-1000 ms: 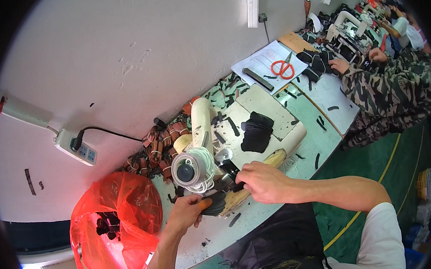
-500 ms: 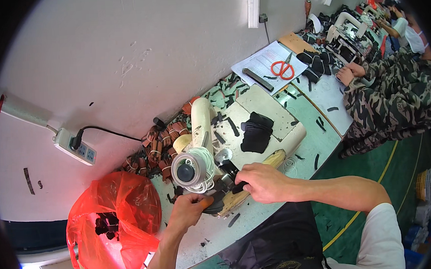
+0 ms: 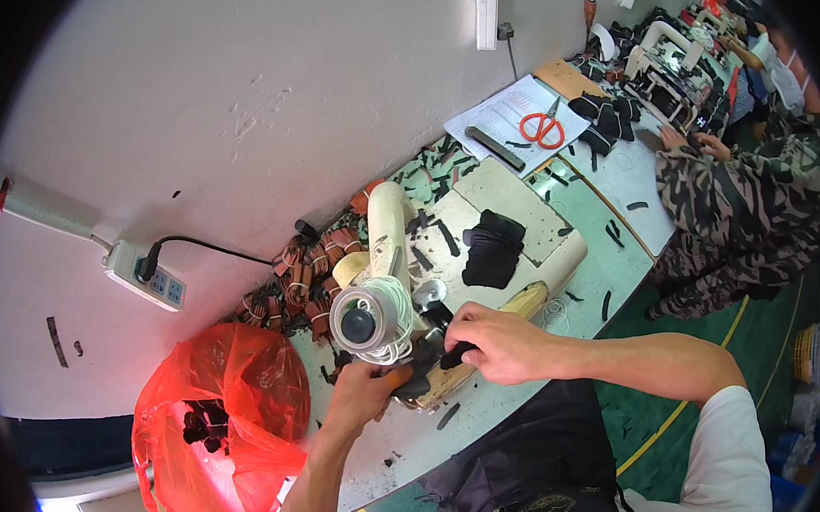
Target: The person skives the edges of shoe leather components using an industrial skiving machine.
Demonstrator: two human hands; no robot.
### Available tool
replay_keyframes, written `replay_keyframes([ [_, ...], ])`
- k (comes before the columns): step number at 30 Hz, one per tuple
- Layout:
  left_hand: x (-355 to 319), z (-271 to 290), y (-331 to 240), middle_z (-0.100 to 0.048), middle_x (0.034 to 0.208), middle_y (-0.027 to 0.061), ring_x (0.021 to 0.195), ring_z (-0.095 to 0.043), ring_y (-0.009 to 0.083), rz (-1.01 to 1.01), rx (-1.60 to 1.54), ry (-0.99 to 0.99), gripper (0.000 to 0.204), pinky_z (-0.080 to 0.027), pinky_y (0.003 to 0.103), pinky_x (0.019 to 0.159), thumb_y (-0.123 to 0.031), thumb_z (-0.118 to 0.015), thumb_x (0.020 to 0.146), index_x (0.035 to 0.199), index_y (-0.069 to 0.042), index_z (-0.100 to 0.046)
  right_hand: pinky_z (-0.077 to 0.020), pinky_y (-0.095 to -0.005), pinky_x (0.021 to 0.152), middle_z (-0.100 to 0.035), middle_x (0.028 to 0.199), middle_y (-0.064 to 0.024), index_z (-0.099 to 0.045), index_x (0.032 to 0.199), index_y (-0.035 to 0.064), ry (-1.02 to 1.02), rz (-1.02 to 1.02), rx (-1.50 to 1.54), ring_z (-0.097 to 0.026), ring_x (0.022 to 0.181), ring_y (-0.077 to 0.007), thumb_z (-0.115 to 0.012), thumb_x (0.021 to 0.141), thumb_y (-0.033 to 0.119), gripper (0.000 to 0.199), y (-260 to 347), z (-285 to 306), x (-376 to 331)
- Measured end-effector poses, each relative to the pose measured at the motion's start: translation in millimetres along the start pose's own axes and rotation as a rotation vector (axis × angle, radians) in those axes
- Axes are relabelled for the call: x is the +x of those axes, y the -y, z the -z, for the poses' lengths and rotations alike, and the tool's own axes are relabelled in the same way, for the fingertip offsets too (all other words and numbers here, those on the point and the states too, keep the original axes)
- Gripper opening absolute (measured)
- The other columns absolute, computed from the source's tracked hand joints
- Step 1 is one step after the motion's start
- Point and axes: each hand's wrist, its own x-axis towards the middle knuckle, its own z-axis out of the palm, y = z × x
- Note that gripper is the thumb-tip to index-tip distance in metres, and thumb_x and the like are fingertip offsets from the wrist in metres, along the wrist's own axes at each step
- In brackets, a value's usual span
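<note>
My left hand (image 3: 360,395) is closed by the front of a cream-coloured bench machine (image 3: 388,234), an orange cover on one fingertip. It pinches a dark flat piece of material (image 3: 416,385) against the machine's working end. Just to the right, my right hand (image 3: 502,342) is bent with thumb and fingers pressed together on a small black piece (image 3: 455,354), close to the black metal part of the machine. Its fingertips partly hide that piece. On the machine's flat top lies a stack of black pieces (image 3: 492,249). A clear round pot with white cord (image 3: 390,318) stands beside my left hand.
Left of the table hangs a red plastic bag (image 3: 250,397) with black pieces inside. Tied brown bundles (image 3: 321,261) lie along the wall. Red-handled scissors (image 3: 541,132) rest on papers (image 3: 504,109) at the back. A co-worker in a camouflage sleeve (image 3: 725,180) sits at the right.
Both my hands stay at the machine with only slight shifts. The co-worker's hands at the right have moved apart and a little further right. The whole view has shifted slightly.
</note>
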Motion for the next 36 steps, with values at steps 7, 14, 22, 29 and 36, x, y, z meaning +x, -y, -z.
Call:
replay_keyframes([
  [7, 1, -5, 11, -0.056, 0.062, 0.0014, 0.043, -0.045, 0.0069, -0.142, -0.172, 0.012, 0.015, -0.034, 0.023, 0.037, -0.013, -0.069, 0.086, 0.086, 0.002, -0.067, -0.0477, -0.0425, 0.082, -0.056, 0.104, -0.0149, -0.058, 0.106, 0.0036, -0.08, -0.019, -0.029, -0.059, 0.096, -0.0341, -0.061, 0.082, 0.004, 0.024, 1, -8, 3],
  [14, 2, -10, -10, -0.06, 0.067, 0.0036, 0.05, -0.053, 0.0086, -0.125, 0.031, -0.04, 0.013, -0.043, 0.023, 0.042, -0.01, -0.067, 0.087, 0.09, 0.003, -0.068, -0.0473, -0.0428, 0.083, -0.058, 0.099, -0.0163, -0.057, 0.106, 0.0034, -0.047, 0.038, 0.051, -0.059, 0.094, -0.0349, -0.061, 0.082, 0.004, 0.025, -3, -6, 1],
  [22, 0, -3, 8, -0.06, 0.067, 0.003, 0.052, -0.055, 0.0081, -0.075, -0.107, -0.028, 0.013, -0.045, 0.023, 0.044, -0.01, -0.068, 0.086, 0.09, 0.002, -0.068, -0.0466, -0.0422, 0.085, -0.055, 0.108, -0.0163, -0.057, 0.108, 0.0033, 0.017, -0.089, 0.021, -0.057, 0.099, -0.0347, -0.063, 0.083, 0.006, 0.026, -3, 1, -2],
  [29, 2, -18, 12, -0.06, 0.066, 0.0033, 0.05, -0.054, 0.0084, -0.243, -0.317, -0.044, 0.014, -0.048, 0.022, 0.045, -0.011, -0.068, 0.086, 0.09, 0.002, -0.068, -0.0465, -0.0426, 0.083, -0.057, 0.103, -0.0175, -0.059, 0.107, 0.0025, -0.108, -0.002, 0.065, -0.058, 0.095, -0.036, -0.062, 0.081, 0.005, 0.026, -4, -17, 4],
  [36, 1, -7, 1, -0.065, 0.074, 0.0051, 0.057, -0.06, 0.0095, -0.041, -0.058, -0.027, 0.011, -0.05, 0.022, 0.052, -0.007, -0.067, 0.086, 0.091, 0.002, -0.068, -0.0463, -0.0407, 0.088, -0.056, 0.106, -0.0157, -0.056, 0.113, 0.0045, -0.03, -0.017, 0.076, -0.057, 0.099, -0.0346, -0.063, 0.084, 0.006, 0.03, -8, -9, 0],
])
